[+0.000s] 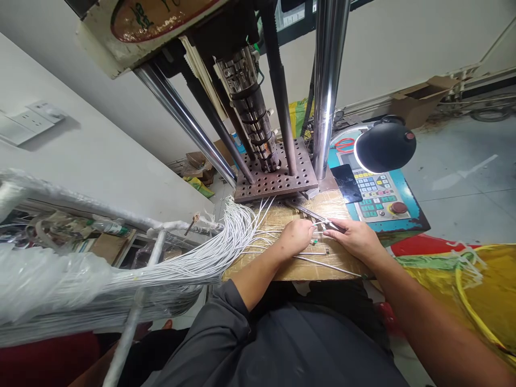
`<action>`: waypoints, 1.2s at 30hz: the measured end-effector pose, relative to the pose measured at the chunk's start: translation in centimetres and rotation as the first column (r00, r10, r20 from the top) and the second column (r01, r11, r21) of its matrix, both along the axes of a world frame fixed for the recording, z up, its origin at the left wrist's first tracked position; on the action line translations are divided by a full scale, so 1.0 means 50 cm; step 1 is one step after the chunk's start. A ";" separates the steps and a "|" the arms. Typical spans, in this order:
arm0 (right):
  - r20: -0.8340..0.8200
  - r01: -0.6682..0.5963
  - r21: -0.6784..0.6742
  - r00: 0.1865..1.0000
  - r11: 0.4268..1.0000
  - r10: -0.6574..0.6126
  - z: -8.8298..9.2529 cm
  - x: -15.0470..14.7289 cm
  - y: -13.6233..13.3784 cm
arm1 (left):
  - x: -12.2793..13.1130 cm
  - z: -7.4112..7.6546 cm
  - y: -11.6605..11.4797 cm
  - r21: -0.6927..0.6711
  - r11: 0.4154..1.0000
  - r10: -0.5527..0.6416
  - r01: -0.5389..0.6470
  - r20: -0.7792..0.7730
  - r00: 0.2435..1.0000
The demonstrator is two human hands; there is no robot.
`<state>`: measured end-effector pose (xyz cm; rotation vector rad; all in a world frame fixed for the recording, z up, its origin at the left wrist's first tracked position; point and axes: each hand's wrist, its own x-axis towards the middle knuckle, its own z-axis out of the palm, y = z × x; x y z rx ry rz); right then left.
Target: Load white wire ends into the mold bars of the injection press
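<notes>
My left hand [296, 235] rests on the tape-covered wooden board [282, 269], fingers closed on thin white cable ends [316, 223] near the board's middle. My right hand [352, 234] meets it from the right and pinches the same cable ends at its fingertips, next to a slim metal tool [306, 210] lying on the board. A thick bundle of white cables [193, 260] fans in from the left rack to the hands. A few loose cables [326, 264] lie across the board in front of my hands.
A vertical press with a perforated steel plate [274, 180], heater barrel [252, 113] and chrome columns [328, 80] stands just behind the board. To the right are a black lamp [385, 145], a keypad control panel [377, 196] and yellow sacks [475, 290]. A plastic-wrapped rack [48, 269] fills the left.
</notes>
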<state>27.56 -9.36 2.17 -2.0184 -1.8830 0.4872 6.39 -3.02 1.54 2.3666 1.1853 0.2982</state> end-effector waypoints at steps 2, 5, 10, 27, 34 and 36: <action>0.019 0.005 -0.006 1.000 1.000 -0.005 0.000 -0.001 0.000 | 0.005 0.001 -0.002 0.005 1.000 0.014 -0.014 -0.003 1.000; 0.032 0.026 -0.011 0.999 1.000 -0.026 0.008 -0.006 0.001 | 0.005 0.005 0.002 -0.022 0.999 0.039 -0.039 0.022 0.999; 0.013 0.062 -0.066 0.998 0.996 -0.062 0.024 -0.012 0.001 | -0.006 0.007 0.024 -0.104 0.992 0.099 -0.077 0.227 0.969; 0.036 0.032 -0.051 0.999 0.998 -0.030 0.023 -0.012 -0.002 | -0.029 0.003 0.069 -0.202 0.979 0.081 0.015 0.460 0.884; 0.051 0.066 -0.072 0.997 0.995 -0.062 0.022 -0.013 -0.001 | -0.048 -0.046 0.044 -0.022 1.000 0.012 -0.005 0.294 0.956; 0.065 0.064 -0.079 0.996 0.995 -0.059 0.025 -0.015 -0.002 | -0.045 -0.042 0.043 -0.010 1.000 0.016 -0.014 0.240 0.971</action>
